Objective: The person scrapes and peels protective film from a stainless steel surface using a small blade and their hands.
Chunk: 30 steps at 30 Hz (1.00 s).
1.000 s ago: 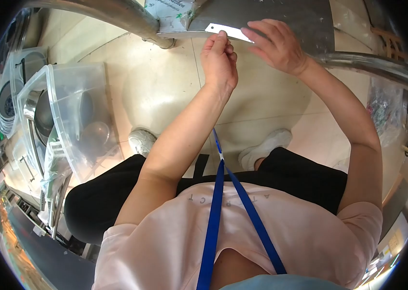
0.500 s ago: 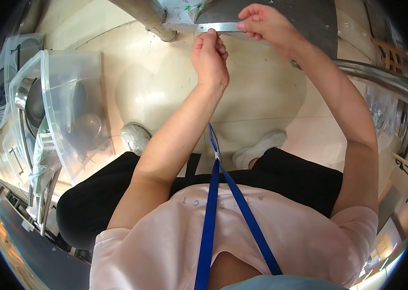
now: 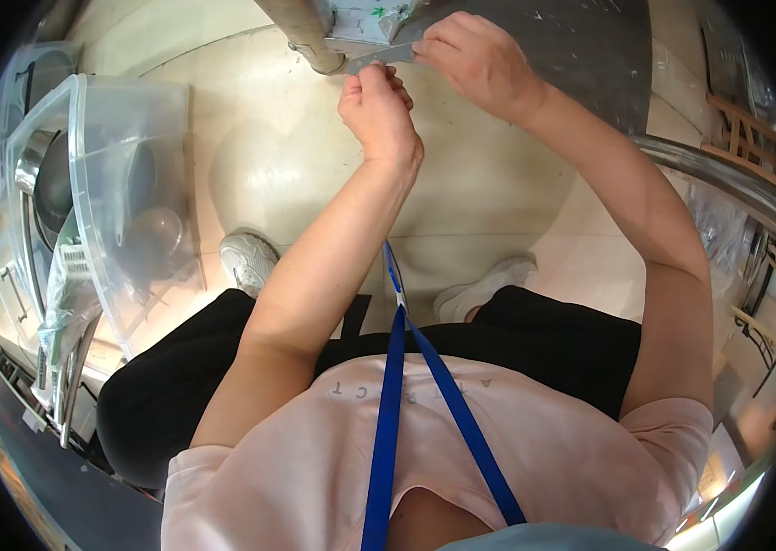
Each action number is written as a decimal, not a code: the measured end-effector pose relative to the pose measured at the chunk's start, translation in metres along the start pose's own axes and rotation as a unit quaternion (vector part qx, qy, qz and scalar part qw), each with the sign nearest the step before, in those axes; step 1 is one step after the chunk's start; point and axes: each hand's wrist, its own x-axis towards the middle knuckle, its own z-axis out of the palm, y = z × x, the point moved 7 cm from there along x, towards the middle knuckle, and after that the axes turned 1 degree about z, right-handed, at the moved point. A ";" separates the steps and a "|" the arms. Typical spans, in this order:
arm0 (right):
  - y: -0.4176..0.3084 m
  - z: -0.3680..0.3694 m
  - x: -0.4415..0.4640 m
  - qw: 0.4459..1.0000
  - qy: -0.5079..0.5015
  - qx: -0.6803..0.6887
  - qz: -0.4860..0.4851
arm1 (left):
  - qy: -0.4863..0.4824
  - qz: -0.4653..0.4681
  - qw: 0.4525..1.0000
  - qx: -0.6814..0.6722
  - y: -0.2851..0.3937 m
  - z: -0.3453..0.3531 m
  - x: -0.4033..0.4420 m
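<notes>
A thin, flat metal strip point(image 3: 395, 56), ruler-like in shape, stretches between my two hands near the top of the view. It slants slightly, with its right end higher. My left hand point(image 3: 379, 115) is closed, the thumb and bent fingers pinching the strip toward its left end. At the right end, the fingertips of my right hand point(image 3: 480, 62) pinch it. The strip looks dull grey now, and no markings can be read on it. Just behind it lies a dark grey surface point(image 3: 581, 55).
A metal leg point(image 3: 301, 32) stands behind my left hand, with a pale, stained block point(image 3: 370, 23) beside it. To the left, a clear plastic bin point(image 3: 85, 202) holds pans. A curved metal bar point(image 3: 728, 170) is at right. Below are tiled floor point(image 3: 314, 197) and my shoes.
Both hands have shifted slightly left, and my right hand has turned more palm-down. The strip has gone from bright and nearly level to dull and tilted. Both hands keep their grip.
</notes>
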 end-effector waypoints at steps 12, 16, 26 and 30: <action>0.001 0.016 -0.005 0.998 0.015 -0.044 -0.049 | -0.012 0.029 0.995 0.098 0.006 0.002 0.010; -0.005 0.017 0.001 0.997 0.032 -0.036 -0.055 | 0.032 0.046 0.990 0.128 0.014 0.000 0.011; -0.008 0.021 0.005 0.996 0.053 -0.054 -0.049 | 0.038 0.072 0.985 0.154 0.022 0.003 0.018; -0.007 0.023 0.005 0.996 0.055 -0.053 -0.046 | 0.040 0.065 0.985 0.155 0.021 0.003 0.020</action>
